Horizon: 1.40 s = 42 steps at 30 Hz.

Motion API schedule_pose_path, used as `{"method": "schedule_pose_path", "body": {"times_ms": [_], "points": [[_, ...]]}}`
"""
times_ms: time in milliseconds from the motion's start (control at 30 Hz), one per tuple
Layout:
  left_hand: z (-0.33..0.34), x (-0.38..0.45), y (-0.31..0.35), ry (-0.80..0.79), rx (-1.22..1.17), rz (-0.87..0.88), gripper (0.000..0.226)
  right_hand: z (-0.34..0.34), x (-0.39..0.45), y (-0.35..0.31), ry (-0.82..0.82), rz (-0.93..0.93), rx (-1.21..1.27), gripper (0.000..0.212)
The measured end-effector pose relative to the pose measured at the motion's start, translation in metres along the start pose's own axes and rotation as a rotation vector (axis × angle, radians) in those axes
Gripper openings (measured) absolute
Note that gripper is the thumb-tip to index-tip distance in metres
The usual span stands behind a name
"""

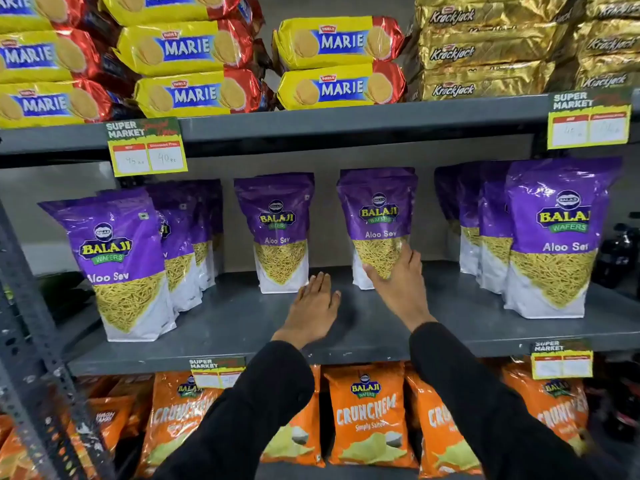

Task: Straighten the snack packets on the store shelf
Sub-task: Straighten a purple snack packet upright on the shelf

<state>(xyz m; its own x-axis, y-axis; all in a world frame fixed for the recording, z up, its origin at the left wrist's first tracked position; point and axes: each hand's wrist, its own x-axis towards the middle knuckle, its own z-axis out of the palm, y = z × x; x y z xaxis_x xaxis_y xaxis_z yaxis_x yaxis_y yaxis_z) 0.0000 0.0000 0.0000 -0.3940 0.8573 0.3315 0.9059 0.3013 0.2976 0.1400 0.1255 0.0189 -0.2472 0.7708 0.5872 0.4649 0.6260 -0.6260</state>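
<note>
Purple Aloo Sev packets stand upright on the grey middle shelf [363, 327]. My right hand [398, 282] grips the lower front of the centre-right packet [378, 216], fingers wrapped around its bottom. Just left of it stands another single packet [277, 230], apart from my hands. My left hand [313, 306] hovers flat and open over the bare shelf in front of that packet, holding nothing. A row of packets [121, 258] stands at the left, and another row [554, 237] at the right.
Yellow Marie biscuit packs [339, 64] and gold Krackjack packs [485, 50] fill the upper shelf. Orange Crunchem bags [367, 417] sit on the lower shelf. Price tags [147, 147] hang from the shelf edges. A perforated steel upright [31, 306] runs down the left.
</note>
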Motion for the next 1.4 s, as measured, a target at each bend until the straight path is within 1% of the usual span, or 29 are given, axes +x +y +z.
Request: {"method": "schedule_pose_path", "body": {"times_ms": [100, 167, 200, 300, 500, 733, 867, 1033, 1400], "points": [[0.004, 0.0, -0.008, -0.151, -0.021, -0.041, 0.061, 0.011, 0.013, -0.006, -0.006, 0.126, -0.007, 0.103], [0.028, 0.037, -0.025, -0.249, -0.023, -0.077, 0.059, 0.052, 0.051, 0.008, -0.044, 0.222, -0.019, 0.112], [0.031, 0.035, -0.026, -0.27, 0.009, -0.074, 0.059, 0.054, 0.052, 0.008, -0.054, 0.249, -0.03, 0.117], [0.038, 0.031, -0.027, -0.259, 0.055, -0.019, 0.056, 0.06, 0.056, 0.012, -0.002, 0.293, -0.036, 0.132], [0.035, 0.031, -0.025, -0.209, 0.066, 0.038, 0.054, 0.068, 0.061, 0.009, 0.021, 0.307, -0.019, 0.141], [0.038, 0.033, -0.027, -0.215, 0.078, 0.043, 0.057, 0.081, 0.063, 0.014, 0.089, 0.326, 0.016, 0.134], [0.039, 0.033, -0.028, -0.227, 0.09, 0.041, 0.058, 0.081, 0.062, 0.014, 0.089, 0.329, 0.011, 0.132], [0.039, 0.034, -0.029, -0.232, 0.101, 0.044, 0.058, 0.075, 0.056, 0.011, 0.076, 0.325, 0.007, 0.132], [0.038, 0.036, -0.027, -0.237, 0.118, 0.038, 0.056, 0.049, 0.02, 0.007, 0.103, 0.303, 0.034, 0.134]]}}
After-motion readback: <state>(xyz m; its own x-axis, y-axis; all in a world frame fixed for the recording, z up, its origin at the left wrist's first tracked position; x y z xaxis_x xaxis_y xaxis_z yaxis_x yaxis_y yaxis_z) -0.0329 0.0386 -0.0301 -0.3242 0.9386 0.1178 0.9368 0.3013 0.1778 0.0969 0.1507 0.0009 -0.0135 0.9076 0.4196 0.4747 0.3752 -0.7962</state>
